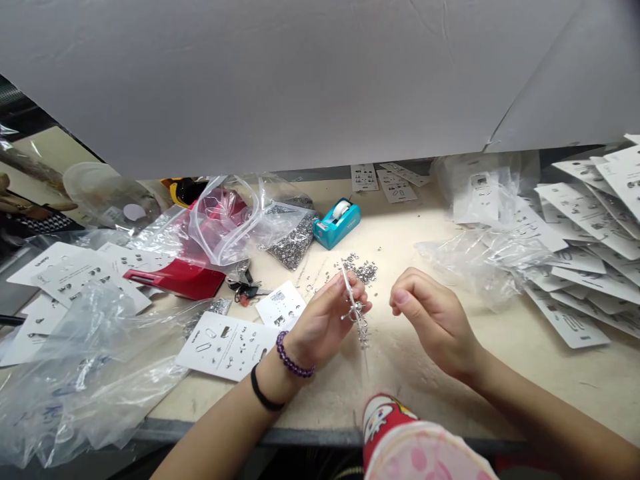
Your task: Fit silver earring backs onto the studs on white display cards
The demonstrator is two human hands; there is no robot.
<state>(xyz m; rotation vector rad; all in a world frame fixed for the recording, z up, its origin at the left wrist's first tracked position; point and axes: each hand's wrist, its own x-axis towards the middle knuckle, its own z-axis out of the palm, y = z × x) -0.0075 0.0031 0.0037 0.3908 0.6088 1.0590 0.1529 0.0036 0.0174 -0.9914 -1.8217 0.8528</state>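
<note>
My left hand (323,320), with a purple bead bracelet and a black band at the wrist, grips a white jewelry card (347,283) seen nearly edge-on. Silver rings and small metal pieces (361,327) stick out from the card's face. To its right, my right hand (435,320) is closed, thumb against curled fingers, apart from the card. Whatever its fingertips may hold is hidden. Just behind the hands lies a loose pile of small silver pieces (365,269) on the table (400,367).
Behind the pile stands a teal tape dispenser (339,223). Clear plastic bags (285,233) and printed jewelry cards (225,347) cover the left side. Stacked cards (570,313) and a crumpled bag (490,260) fill the right. A red patterned object with a pink top (425,453) rises at the front edge.
</note>
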